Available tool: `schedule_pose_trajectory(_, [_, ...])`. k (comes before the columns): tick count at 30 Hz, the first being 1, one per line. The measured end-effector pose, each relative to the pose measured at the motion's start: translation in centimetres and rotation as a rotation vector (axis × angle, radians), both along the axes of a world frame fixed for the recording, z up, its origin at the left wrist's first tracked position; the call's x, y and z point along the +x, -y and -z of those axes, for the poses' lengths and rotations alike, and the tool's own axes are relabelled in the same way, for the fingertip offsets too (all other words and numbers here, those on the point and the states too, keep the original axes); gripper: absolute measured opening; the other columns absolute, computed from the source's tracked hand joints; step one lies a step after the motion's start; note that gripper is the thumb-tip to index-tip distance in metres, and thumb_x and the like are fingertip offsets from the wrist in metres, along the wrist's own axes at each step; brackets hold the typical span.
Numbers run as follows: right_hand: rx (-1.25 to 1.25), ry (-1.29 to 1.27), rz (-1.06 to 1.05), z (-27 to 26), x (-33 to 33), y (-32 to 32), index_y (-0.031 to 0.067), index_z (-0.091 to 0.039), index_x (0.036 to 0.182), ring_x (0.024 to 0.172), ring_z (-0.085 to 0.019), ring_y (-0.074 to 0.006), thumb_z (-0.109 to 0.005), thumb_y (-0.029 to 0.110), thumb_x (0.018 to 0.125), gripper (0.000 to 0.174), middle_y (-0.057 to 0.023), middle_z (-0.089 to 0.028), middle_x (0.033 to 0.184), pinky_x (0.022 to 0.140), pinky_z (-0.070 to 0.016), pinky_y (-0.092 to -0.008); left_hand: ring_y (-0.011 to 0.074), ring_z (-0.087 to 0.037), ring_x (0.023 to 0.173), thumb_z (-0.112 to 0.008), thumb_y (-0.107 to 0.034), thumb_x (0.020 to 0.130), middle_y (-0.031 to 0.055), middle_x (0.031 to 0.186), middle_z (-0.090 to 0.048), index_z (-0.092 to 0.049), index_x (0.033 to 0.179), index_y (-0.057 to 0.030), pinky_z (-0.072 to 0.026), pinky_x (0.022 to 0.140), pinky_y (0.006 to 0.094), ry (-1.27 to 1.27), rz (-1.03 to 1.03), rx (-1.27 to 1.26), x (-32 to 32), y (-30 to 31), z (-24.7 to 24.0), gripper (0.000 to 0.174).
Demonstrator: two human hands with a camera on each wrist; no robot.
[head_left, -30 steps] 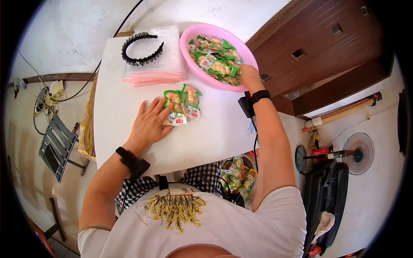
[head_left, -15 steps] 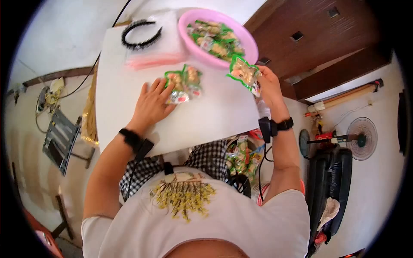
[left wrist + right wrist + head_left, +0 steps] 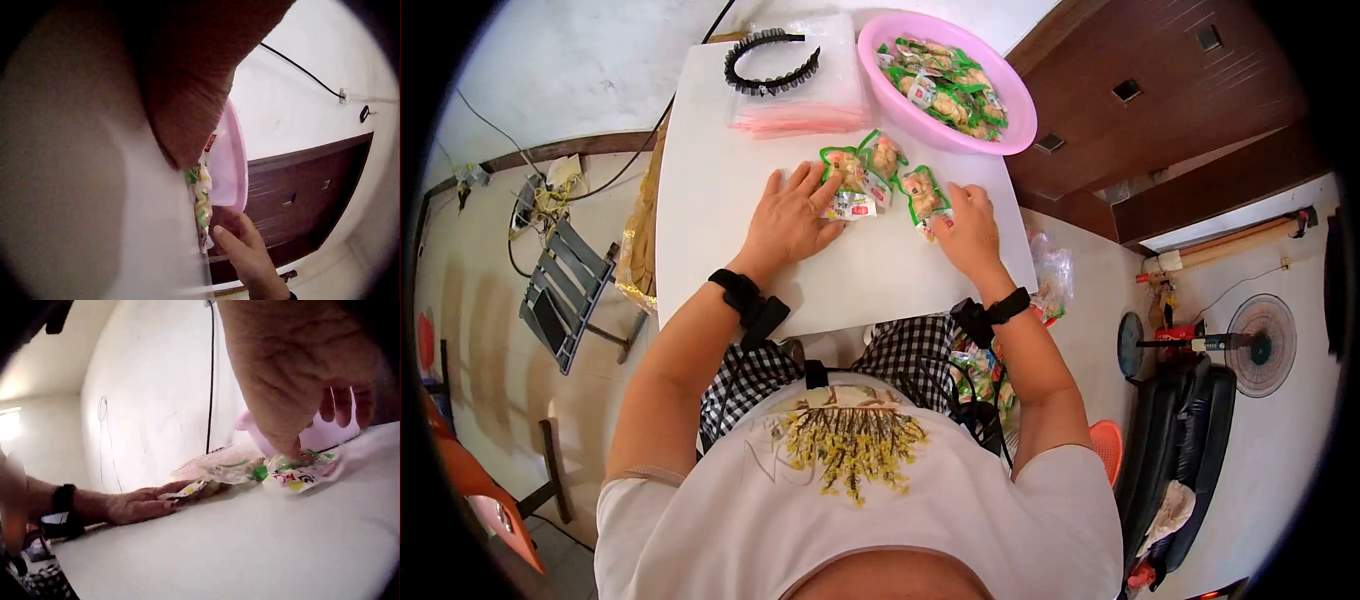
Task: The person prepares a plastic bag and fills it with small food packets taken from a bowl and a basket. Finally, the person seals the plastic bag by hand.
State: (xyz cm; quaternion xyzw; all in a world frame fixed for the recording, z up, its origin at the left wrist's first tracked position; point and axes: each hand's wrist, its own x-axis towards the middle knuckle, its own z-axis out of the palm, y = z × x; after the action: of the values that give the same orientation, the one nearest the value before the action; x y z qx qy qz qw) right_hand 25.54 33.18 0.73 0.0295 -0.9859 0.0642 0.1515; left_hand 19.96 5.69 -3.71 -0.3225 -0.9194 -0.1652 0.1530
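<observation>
In the head view, two green-edged snack packets [image 3: 844,172] lie overlapping on the white table [image 3: 730,230]. The left hand [image 3: 788,225] lies flat beside them, its fingertips touching the nearer packet. A third packet [image 3: 923,196] lies just to their right. At its right edge is the right hand [image 3: 972,235], thumb touching the packet and fingers extended. The right wrist view shows that thumb on the packet [image 3: 300,478], with the other fingers spread away from it. The pink bowl [image 3: 1022,112], behind the packets, holds several similar packets.
Clear plastic bags [image 3: 800,118] with pink edges lie at the table's back left, a black headband [image 3: 772,84] on top. More packets [image 3: 980,378] are below the table's front edge. A folding chair [image 3: 570,290] stands left, a fan [image 3: 1262,345] right.
The right hand has come from the bowl to the table with a packet, which now lies beside the other two, its grip loosened. The left hand has stayed by the first packets.
</observation>
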Motion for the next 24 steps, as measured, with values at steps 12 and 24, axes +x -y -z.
schedule_pose_trajectory(12, [-0.402,0.21,-0.211,-7.4,-5.3,1.1,0.0001,-0.065,0.092,0.068,-0.062,-0.023,-0.063,0.019,0.081,0.022,-0.0127,-0.065,0.074,0.065,-0.0485,-0.0354,0.0336,-0.034,0.133,-0.067,-0.038,0.074,0.0201,0.139,-0.04,-0.034,0.142,-0.0071,-0.0274,0.106,0.0493,0.122,-0.046,0.057,0.2,0.0,-1.0,0.081])
schedule_pose_trajectory(24, [0.05,0.481,-0.176,-7.0,-22.0,-6.8,-0.0024,-0.058,0.118,0.099,-0.063,-0.0262,-0.07,0.012,0.071,0.05,-0.0189,-0.065,0.107,0.084,-0.0493,-0.0341,0.0325,-0.033,0.133,-0.069,-0.035,0.071,0.0194,0.14,-0.04,-0.035,0.141,-0.0052,-0.0255,0.107,0.0505,0.218,-0.046,0.029,-0.1,0.0,-2.5,0.083])
